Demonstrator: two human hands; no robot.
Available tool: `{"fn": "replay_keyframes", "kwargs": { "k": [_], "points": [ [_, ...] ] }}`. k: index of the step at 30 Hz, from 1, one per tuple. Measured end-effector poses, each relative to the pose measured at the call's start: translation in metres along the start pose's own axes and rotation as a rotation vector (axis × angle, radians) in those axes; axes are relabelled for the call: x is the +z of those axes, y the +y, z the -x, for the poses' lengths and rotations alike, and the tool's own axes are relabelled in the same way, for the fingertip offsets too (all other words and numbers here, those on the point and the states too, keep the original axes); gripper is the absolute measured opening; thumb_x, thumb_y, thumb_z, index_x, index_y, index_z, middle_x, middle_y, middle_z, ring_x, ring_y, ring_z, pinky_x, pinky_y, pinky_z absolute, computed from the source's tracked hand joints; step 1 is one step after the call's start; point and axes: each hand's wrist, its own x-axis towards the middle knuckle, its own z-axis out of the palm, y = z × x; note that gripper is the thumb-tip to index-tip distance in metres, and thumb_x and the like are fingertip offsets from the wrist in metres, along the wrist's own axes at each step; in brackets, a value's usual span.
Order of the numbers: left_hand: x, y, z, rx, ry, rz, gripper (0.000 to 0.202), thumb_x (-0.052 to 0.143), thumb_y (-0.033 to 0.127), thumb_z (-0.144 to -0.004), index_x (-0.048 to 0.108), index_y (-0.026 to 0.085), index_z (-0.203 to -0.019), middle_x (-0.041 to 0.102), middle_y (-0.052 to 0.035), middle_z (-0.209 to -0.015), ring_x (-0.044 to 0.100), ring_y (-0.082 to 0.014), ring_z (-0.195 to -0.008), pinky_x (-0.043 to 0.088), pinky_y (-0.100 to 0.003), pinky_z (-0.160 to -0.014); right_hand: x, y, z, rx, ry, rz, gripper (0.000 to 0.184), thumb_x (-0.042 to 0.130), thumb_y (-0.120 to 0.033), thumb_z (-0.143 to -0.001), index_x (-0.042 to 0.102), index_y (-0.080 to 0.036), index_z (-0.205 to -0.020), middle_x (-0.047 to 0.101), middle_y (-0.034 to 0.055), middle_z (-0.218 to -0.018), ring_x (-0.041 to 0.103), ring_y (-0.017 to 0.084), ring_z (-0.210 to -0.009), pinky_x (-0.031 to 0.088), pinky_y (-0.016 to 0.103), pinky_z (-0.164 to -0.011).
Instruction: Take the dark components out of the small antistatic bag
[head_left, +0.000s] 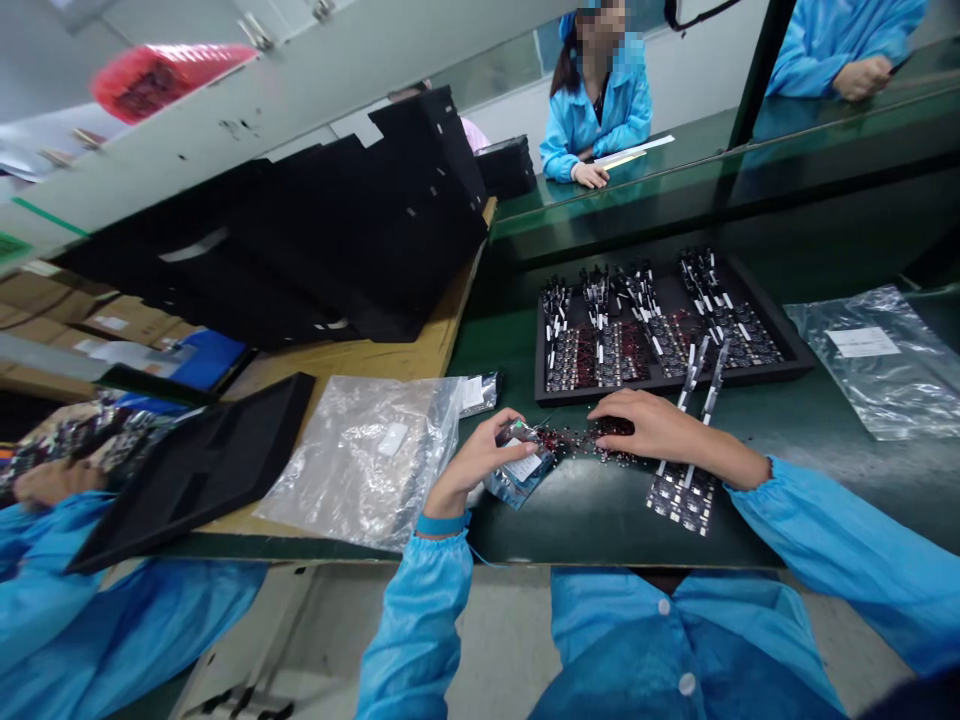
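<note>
My left hand [480,455] holds a small silvery anti-static bag [521,470] with a white label, just above the green worktop. My right hand [649,425] lies palm down on a scatter of small dark red components [577,442] beside the bag. Two circuit board strips [686,480] with white connectors lie under my right forearm. A black tray [551,392] behind my hands carries several rows of the same boards.
A large clear plastic bag [360,455] lies left of my hands, an empty black tray [195,460] beyond it. Stacked black trays [315,240] stand at the back left. Another clear bag [877,360] lies at right. A co-worker's sleeve [112,600] is at left; people sit across the bench.
</note>
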Motion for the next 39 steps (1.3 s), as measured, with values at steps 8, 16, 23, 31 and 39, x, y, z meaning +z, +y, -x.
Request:
{"fn": "replay_keyframes", "kwargs": {
  "k": [8, 16, 23, 31, 39],
  "points": [
    [0.009, 0.002, -0.002, 0.038, -0.009, 0.052, 0.036, 0.084, 0.032, -0.070, 0.061, 0.021, -0.094, 0.063, 0.0001, -0.079, 0.058, -0.0224, -0.072, 0.043, -0.029, -0.063, 0.004, -0.019, 0.000, -0.052, 0.062, -0.112, 0.043, 0.075, -0.058, -0.102, 0.076, -0.045, -0.143, 0.078, 0.0006, -0.149, 0.069, 0.034, -0.142, 0.053, 0.053, -0.124],
    [0.026, 0.007, -0.008, 0.042, -0.042, 0.228, 0.040, 0.087, 0.026, -0.068, 0.064, 0.025, -0.100, 0.068, -0.0026, -0.081, 0.062, -0.0239, -0.069, 0.044, -0.033, -0.062, 0.010, -0.035, -0.015, 0.115, 0.074, -0.256, 0.023, 0.069, -0.054, -0.101, 0.082, -0.052, -0.120, 0.087, -0.0071, -0.121, 0.081, 0.028, -0.114, 0.065, 0.046, -0.105],
    [0.030, -0.011, -0.016, 0.116, -0.091, 0.402, 0.043, 0.084, 0.019, -0.072, 0.066, 0.029, -0.109, 0.072, -0.0039, -0.083, 0.062, -0.0241, -0.068, 0.041, -0.032, -0.060, 0.008, -0.037, -0.021, 0.024, 0.144, -0.302, 0.020, 0.068, -0.045, -0.101, 0.087, -0.043, -0.108, 0.089, -0.0027, -0.113, 0.083, 0.029, -0.109, 0.066, 0.048, -0.101],
    [0.032, -0.020, -0.020, 0.170, -0.032, 0.398, 0.044, 0.080, 0.008, -0.071, 0.068, 0.032, -0.106, 0.072, 0.0031, -0.078, 0.060, -0.0205, -0.063, 0.037, -0.030, -0.059, 0.008, -0.043, -0.029, -0.035, 0.179, -0.276, 0.019, 0.070, -0.039, -0.099, 0.085, -0.047, -0.108, 0.090, -0.0036, -0.105, 0.084, 0.029, -0.097, 0.069, 0.050, -0.089],
    [0.037, -0.015, -0.018, 0.280, 0.016, 0.378, 0.047, 0.084, 0.016, -0.069, 0.069, 0.031, -0.111, 0.076, 0.0020, -0.081, 0.065, -0.0249, -0.068, 0.040, -0.032, -0.064, -0.003, -0.056, -0.038, -0.134, 0.153, -0.050, 0.021, 0.066, -0.034, -0.104, 0.085, -0.041, -0.101, 0.081, 0.0044, -0.102, 0.080, 0.028, -0.094, 0.069, 0.046, -0.082]
  ]
}}
